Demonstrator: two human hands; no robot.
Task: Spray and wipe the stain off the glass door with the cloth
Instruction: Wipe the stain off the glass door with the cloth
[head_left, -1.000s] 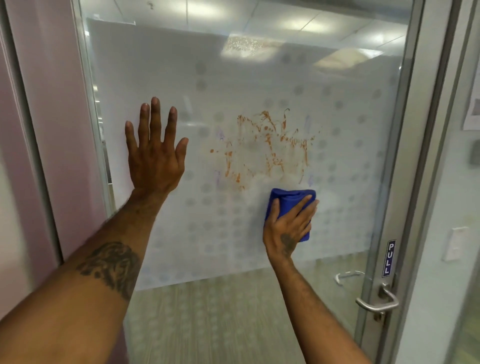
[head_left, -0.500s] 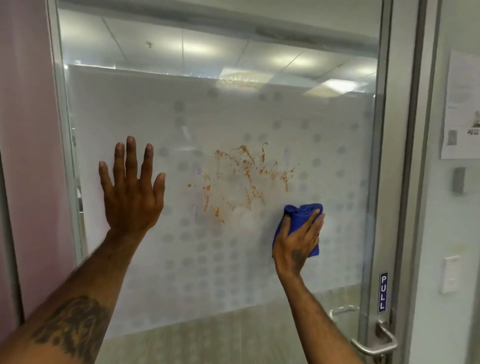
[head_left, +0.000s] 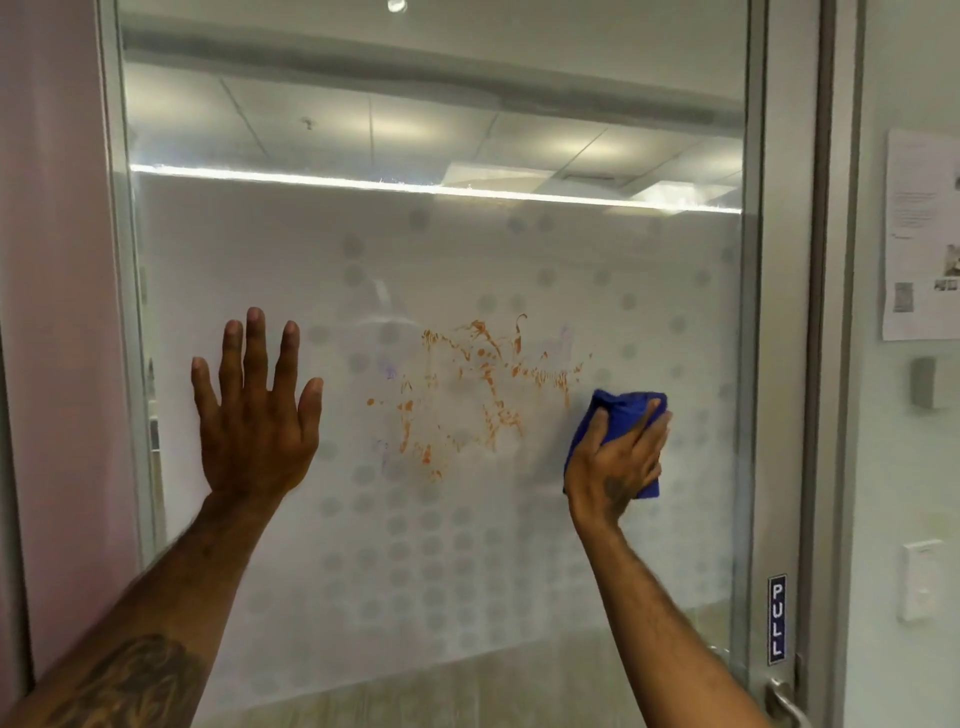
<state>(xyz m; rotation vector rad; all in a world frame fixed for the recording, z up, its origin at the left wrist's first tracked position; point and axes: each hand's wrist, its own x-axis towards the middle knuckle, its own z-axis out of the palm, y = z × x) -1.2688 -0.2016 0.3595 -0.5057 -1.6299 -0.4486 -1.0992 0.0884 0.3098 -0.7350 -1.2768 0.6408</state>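
Observation:
An orange smeared stain (head_left: 483, 389) spreads over the frosted, dotted band of the glass door (head_left: 415, 545). My left hand (head_left: 254, 415) lies flat on the glass to the stain's left, fingers spread and pointing up. My right hand (head_left: 618, 462) presses a bunched blue cloth (head_left: 621, 410) against the glass at the stain's lower right edge. No spray bottle is in view.
The door's metal frame (head_left: 784, 364) runs down the right with a blue PULL label (head_left: 777, 618) and a lever handle (head_left: 784, 701) at the bottom. A pink wall (head_left: 52, 312) is on the left. Papers (head_left: 922, 234) and a switch (head_left: 920, 579) are on the right wall.
My right hand with the cloth has slid to the right, from under the stain to its right edge. The view has tilted upward. My left hand stays flat on the glass.

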